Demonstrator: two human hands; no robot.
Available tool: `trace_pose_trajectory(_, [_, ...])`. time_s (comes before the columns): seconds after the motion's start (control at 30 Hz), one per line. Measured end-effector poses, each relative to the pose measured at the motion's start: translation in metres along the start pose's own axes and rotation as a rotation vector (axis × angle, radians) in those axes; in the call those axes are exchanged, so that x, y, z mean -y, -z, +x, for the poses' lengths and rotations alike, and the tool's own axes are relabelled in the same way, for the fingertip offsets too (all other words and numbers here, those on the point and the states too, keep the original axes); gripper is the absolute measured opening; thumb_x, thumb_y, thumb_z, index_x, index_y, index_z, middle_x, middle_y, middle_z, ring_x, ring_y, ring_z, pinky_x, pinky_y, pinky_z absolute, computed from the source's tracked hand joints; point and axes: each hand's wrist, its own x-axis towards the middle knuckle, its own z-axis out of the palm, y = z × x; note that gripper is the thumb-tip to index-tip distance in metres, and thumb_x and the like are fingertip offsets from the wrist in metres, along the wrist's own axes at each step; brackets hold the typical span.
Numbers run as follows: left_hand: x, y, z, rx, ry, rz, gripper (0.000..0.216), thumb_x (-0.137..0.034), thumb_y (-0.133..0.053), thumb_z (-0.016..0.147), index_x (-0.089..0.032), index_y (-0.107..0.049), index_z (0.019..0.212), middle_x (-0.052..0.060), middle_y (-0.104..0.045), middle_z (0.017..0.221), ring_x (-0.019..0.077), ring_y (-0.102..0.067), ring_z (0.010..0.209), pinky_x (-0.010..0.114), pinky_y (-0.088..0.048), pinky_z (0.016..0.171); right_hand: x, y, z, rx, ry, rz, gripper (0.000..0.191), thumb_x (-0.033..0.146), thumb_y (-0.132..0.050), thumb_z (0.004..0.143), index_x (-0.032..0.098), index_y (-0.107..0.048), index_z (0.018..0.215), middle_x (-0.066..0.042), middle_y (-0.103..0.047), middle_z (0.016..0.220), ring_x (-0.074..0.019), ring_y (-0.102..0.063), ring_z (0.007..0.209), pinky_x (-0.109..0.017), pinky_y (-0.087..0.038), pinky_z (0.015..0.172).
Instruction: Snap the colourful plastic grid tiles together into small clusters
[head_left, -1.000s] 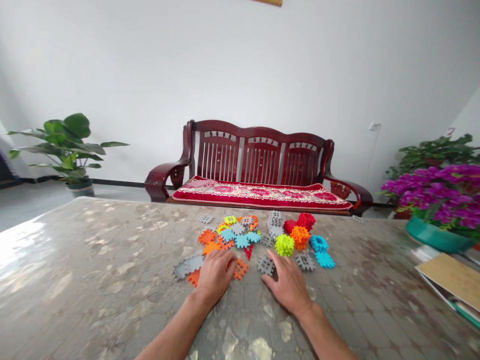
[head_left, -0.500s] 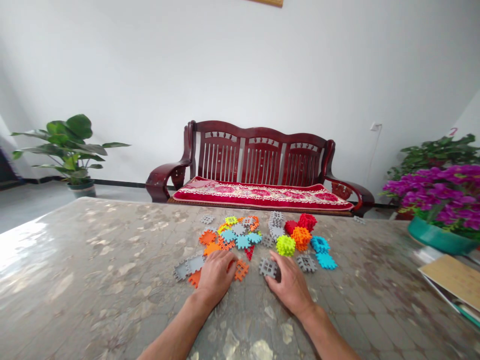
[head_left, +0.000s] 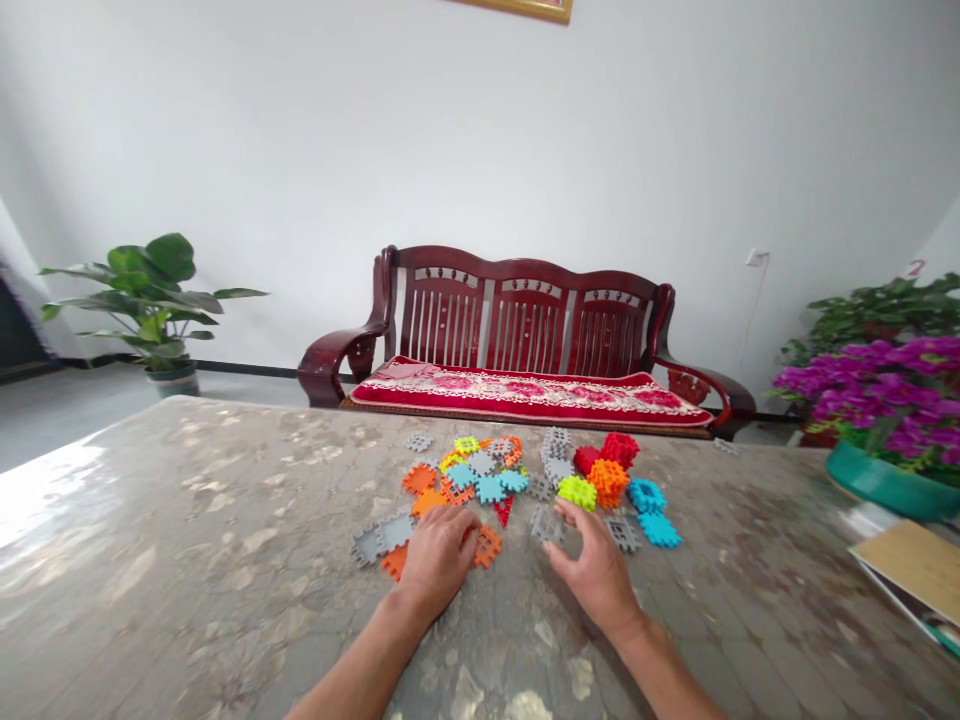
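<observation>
A heap of flat toothed plastic tiles [head_left: 480,475] in orange, teal, grey and yellow-green lies on the marbled table [head_left: 187,540]. My left hand [head_left: 437,556] rests palm down on the near tiles, fingers curled over an orange tile [head_left: 488,546] and beside a grey one [head_left: 384,535]. My right hand [head_left: 596,566] hovers with fingers spread and bent, its fingertips at a grey tile [head_left: 547,523]. Just beyond it sit built-up clusters: yellow-green [head_left: 577,490], orange [head_left: 607,480], red [head_left: 619,449] and teal [head_left: 646,494].
A dark red wooden bench [head_left: 525,340] with a red cushion stands behind the table. A teal pot of purple flowers [head_left: 885,420] and a book [head_left: 911,565] occupy the table's right side. A leafy potted plant [head_left: 150,300] is on the floor at left.
My right hand has lifted off the table and its fingers have curled at the grey tile. My head has tipped up slightly. The left hand has barely moved.
</observation>
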Motion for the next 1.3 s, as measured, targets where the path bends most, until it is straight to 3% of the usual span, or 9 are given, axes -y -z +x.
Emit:
trace_pose_trajectory(0.27, [0.001, -0.001, 0.0, 0.007, -0.011, 0.001, 0.019, -0.022, -0.049, 0.086, -0.022, -0.065, 0.077, 0.004, -0.068, 0.084, 0.0189, -0.061, 0.086, 0.03, -0.042, 0.08, -0.009, 0.004, 0.03, 0.003, -0.017, 0.023, 0.048, 0.027, -0.061, 0.075, 0.021, -0.057, 0.122, -0.008, -0.067, 0.115, -0.0244, -0.062, 0.105, -0.041, -0.049, 0.094])
trace_pose_trajectory(0.47, [0.0, 0.001, 0.0, 0.023, -0.003, -0.013, 0.019, -0.021, -0.048, 0.086, -0.022, -0.065, 0.078, 0.005, -0.069, 0.086, 0.019, -0.06, 0.086, 0.03, -0.041, 0.079, -0.023, 0.02, 0.08, -0.027, 0.049, -0.124, 0.051, 0.029, -0.062, 0.075, 0.019, -0.057, 0.124, -0.009, -0.068, 0.113, -0.0251, -0.062, 0.102, -0.041, -0.048, 0.093])
trace_pose_trajectory(0.57, [0.0, 0.0, 0.0, 0.024, -0.006, -0.014, 0.02, -0.022, -0.048, 0.087, -0.022, -0.065, 0.077, 0.004, -0.068, 0.085, 0.0189, -0.06, 0.086, 0.03, -0.041, 0.079, -0.036, 0.024, 0.112, -0.032, 0.068, -0.177, 0.051, 0.029, -0.063, 0.074, 0.021, -0.056, 0.125, -0.008, -0.068, 0.114, -0.0254, -0.061, 0.105, -0.041, -0.046, 0.095])
trace_pose_trajectory(0.77, [0.004, -0.003, 0.001, -0.006, 0.023, -0.054, 0.02, -0.023, -0.048, 0.088, -0.023, -0.066, 0.08, 0.003, -0.069, 0.085, 0.019, -0.061, 0.087, 0.031, -0.041, 0.081, -0.076, 0.014, 0.156, 0.018, -0.048, -0.132, 0.055, 0.027, -0.066, 0.074, 0.021, -0.053, 0.127, -0.009, -0.069, 0.113, -0.0232, -0.064, 0.101, -0.04, -0.048, 0.093])
trace_pose_trajectory(0.93, [0.006, -0.001, 0.001, -0.052, 0.065, -0.067, 0.019, -0.02, -0.049, 0.086, -0.024, -0.068, 0.085, 0.003, -0.071, 0.089, 0.0196, -0.061, 0.091, 0.034, -0.04, 0.087, -0.098, -0.001, 0.17, 0.092, -0.049, -0.036, 0.056, 0.025, -0.065, 0.074, 0.02, -0.051, 0.128, -0.01, -0.068, 0.114, -0.0219, -0.064, 0.104, -0.039, -0.048, 0.094])
trace_pose_trajectory(1.3, [0.01, -0.005, 0.001, -0.061, 0.058, -0.017, 0.021, -0.02, -0.048, 0.086, -0.024, -0.068, 0.084, 0.003, -0.071, 0.085, 0.0194, -0.061, 0.086, 0.034, -0.042, 0.083, -0.105, -0.008, 0.184, 0.157, 0.014, 0.047, 0.059, 0.022, -0.065, 0.071, 0.019, -0.052, 0.129, -0.011, -0.067, 0.119, -0.0215, -0.063, 0.11, -0.039, -0.045, 0.1])
